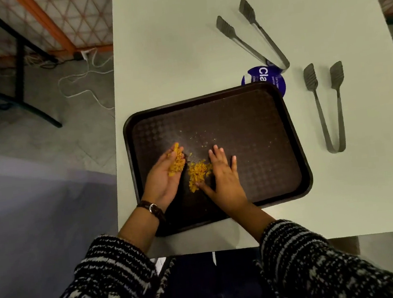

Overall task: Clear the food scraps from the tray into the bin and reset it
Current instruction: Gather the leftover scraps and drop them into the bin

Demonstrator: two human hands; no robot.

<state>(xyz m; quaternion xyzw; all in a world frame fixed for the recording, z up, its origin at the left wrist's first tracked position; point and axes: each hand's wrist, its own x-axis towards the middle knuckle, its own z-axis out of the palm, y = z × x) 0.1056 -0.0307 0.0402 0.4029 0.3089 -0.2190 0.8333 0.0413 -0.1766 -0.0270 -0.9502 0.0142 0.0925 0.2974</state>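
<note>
A dark brown tray (249, 123) lies on the white table, near its left front corner. Yellow-orange food scraps (198, 172) sit in a small heap on the tray's near left part, with fine crumbs scattered further back. My left hand (166, 176) is cupped palm-up on the tray and holds a clump of the same scraps. My right hand (223, 177) lies flat, palm down, just right of the heap, its thumb touching the heap's near edge. No bin is in view.
Two pairs of metal tongs lie on the table: one pair (253, 37) behind the tray, the other pair (328, 107) to its right. A blue round sticker (261, 77) peeks out from under the tray's far edge. Left of the table are floor, cables and a black table leg.
</note>
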